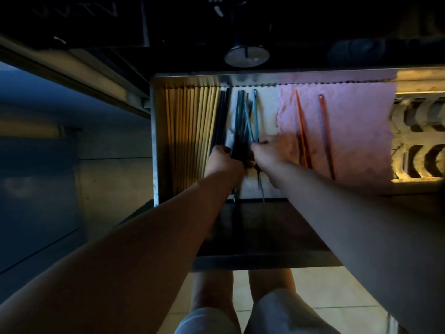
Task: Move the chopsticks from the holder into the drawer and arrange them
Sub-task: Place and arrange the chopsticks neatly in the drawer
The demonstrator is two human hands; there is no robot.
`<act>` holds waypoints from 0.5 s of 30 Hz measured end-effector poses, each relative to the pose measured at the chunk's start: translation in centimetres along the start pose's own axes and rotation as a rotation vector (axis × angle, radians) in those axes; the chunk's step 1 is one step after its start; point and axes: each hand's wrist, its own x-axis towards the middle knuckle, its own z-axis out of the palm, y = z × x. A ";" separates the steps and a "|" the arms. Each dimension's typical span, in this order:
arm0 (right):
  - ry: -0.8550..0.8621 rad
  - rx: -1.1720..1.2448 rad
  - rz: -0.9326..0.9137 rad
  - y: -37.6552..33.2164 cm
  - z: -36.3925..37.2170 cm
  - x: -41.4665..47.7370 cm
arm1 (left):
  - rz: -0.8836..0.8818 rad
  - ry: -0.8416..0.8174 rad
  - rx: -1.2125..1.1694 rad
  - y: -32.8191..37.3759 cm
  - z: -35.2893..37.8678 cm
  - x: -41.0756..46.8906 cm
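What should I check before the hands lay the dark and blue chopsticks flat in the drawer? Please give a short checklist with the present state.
1. Both hands on the bundle: left hand and right hand both grip the dark and blue chopsticks. Ok.
2. Bundle aligned: the sticks cross and splay. Not ok.
3. Yellow chopsticks lie parallel at the left side. Ok.
4. Two orange chopsticks on the pink cloth are paired: they lie apart. Not ok.
5. Free lane on the white liner: bare strip beside the bundle. Ok.
6. Holder empty: not in view. Cannot tell.
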 end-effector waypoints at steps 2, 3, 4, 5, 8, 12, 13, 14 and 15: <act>0.025 -0.036 -0.011 -0.2 -0.2 -0.4 | 0.065 -0.002 0.074 -0.3 -0.4 -0.3; 0.045 -0.055 -0.019 -0.3 -0.4 -0.7 | 0.104 0.005 0.125 -0.3 -0.6 -0.4; 0.067 -0.086 -0.033 -0.4 -0.6 -0.9 | 0.160 0.017 0.206 -0.4 -0.8 -0.5; 0.090 -0.126 -0.059 -0.4 -0.7 -1.0 | 0.230 0.018 0.332 -0.5 -1.1 -0.4; 0.135 -0.257 -0.178 -0.5 -0.6 -1.5 | 0.460 -0.055 0.760 -0.9 -2.0 0.1; 0.106 -0.373 -0.355 0.0 0.5 -1.6 | 0.505 -0.122 1.080 -2.3 -2.9 1.2; 0.085 -0.399 -0.362 0.0 0.6 -1.7 | 0.517 -0.117 1.112 -2.6 -3.0 1.3; 0.059 -0.399 -0.359 0.1 0.8 -1.6 | 0.522 -0.110 1.130 -2.8 -3.1 1.2; 0.049 -0.399 -0.355 0.0 0.9 -1.7 | 0.530 -0.101 1.144 -3.0 -3.3 1.1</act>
